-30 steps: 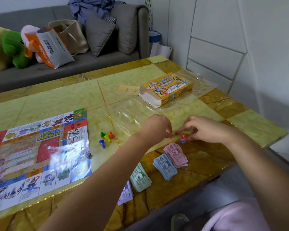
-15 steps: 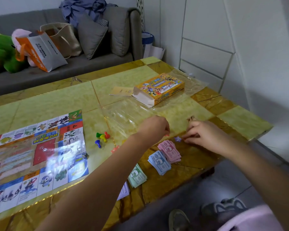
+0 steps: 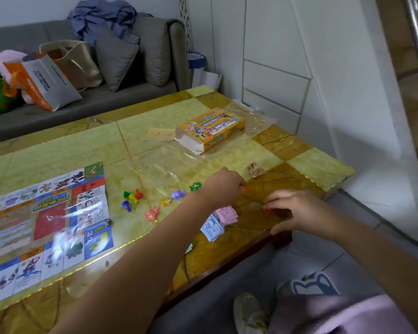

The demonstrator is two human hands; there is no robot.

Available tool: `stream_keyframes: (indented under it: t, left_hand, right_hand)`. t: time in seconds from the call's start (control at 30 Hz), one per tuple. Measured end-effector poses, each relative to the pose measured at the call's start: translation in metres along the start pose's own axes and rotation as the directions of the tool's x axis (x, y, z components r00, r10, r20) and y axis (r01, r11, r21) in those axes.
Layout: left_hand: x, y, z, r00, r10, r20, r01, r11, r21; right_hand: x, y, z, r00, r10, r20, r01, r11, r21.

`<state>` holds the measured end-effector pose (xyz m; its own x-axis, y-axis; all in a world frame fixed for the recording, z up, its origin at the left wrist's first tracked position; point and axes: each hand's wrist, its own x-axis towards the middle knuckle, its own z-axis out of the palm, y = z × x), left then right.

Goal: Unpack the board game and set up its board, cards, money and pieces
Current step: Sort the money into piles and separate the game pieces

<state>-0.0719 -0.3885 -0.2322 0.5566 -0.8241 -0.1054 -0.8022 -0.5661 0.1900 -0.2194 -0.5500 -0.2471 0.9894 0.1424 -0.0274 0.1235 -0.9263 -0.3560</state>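
Observation:
The game board (image 3: 46,213) lies unfolded on the left of the table. Beside it are coloured pawns (image 3: 132,197), a die (image 3: 107,222) and a row of star tokens: red (image 3: 152,214), yellow (image 3: 165,202), purple (image 3: 178,195) and green (image 3: 195,186). Pink money (image 3: 227,214) and blue money (image 3: 212,227) are stacked near the front edge, partly behind my left arm. My left hand (image 3: 223,186) is curled just right of the green star, with a small red bit at its fingertips. My right hand (image 3: 297,210) pinches a red star piece (image 3: 267,210) low over the table.
The yellow game box (image 3: 210,127) lies open-ended on clear plastic wrap (image 3: 169,169) at the back right, a paper slip (image 3: 158,134) beside it. A crumpled scrap (image 3: 254,169) sits near the right edge. A sofa (image 3: 94,102) with bags stands behind the table (image 3: 307,165).
My hands have drawn apart; the left shifted slightly left, the right moved toward the front edge. Several star tokens now show in a row left of my left hand. The view swung right.

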Motion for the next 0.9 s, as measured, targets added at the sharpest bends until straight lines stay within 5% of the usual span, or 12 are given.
stream_keyframes:
  t: [0.37, 0.5, 0.7, 0.8, 0.9]
  left_hand:
    - [-0.05, 0.041, 0.033, 0.978, 0.17, -0.123, -0.161, 0.984, 0.079]
    - [-0.06, 0.047, 0.041, 0.945, 0.259, -0.2, -0.228, 0.96, 0.163]
    - [-0.067, 0.049, 0.067, 0.778, 0.347, -0.523, -0.29, 0.938, 0.192]
    - [-0.069, 0.048, 0.062, 0.83, 0.241, -0.504, -0.273, 0.962, 0.01]
    - [-0.074, 0.047, 0.043, 0.906, -0.129, -0.404, -0.047, 0.916, -0.399]
  right_hand:
    - [-0.025, 0.009, 0.009, 0.941, -0.204, -0.271, 0.183, 0.978, -0.101]
    - [-0.03, 0.015, 0.008, 0.914, -0.037, -0.404, 0.087, 0.991, 0.105]
    - [-0.021, 0.001, -0.003, 0.843, 0.175, -0.508, 0.034, 0.926, 0.375]
    - [-0.018, -0.009, -0.008, 0.849, 0.235, -0.473, 0.038, 0.866, 0.499]
    - [-0.012, -0.018, -0.014, 0.869, 0.302, -0.393, 0.03, 0.76, 0.649]
